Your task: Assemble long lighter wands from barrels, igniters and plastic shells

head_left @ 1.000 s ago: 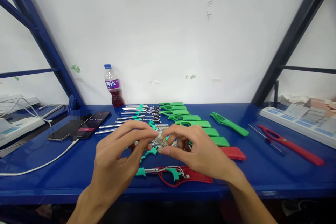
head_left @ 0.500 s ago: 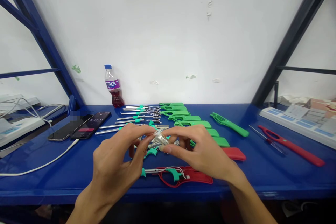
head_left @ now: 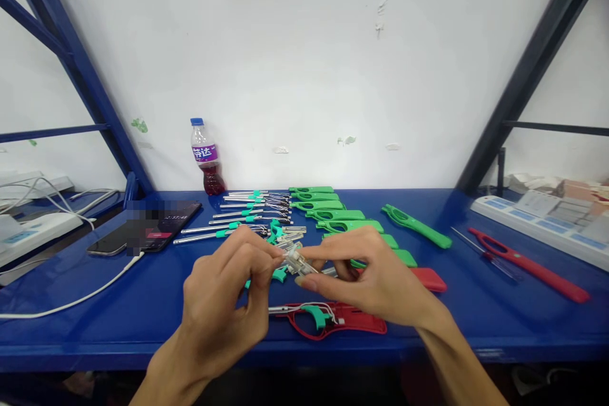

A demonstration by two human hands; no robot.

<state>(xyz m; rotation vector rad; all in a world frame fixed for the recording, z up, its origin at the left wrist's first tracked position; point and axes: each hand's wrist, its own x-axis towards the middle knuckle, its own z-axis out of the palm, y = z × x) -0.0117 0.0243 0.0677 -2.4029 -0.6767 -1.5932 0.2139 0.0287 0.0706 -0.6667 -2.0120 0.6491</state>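
Here, left hand (head_left: 226,292) and right hand (head_left: 371,269) pinch a clear, narrow plastic piece (head_left: 297,261).

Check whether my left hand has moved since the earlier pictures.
Yes, slightly right, toward the open red casing; your left hand now covers more of the metal rod there.

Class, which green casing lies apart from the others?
The rightmost green casing, left of the screwdriver: it lies alone, while the other green casings form a row.
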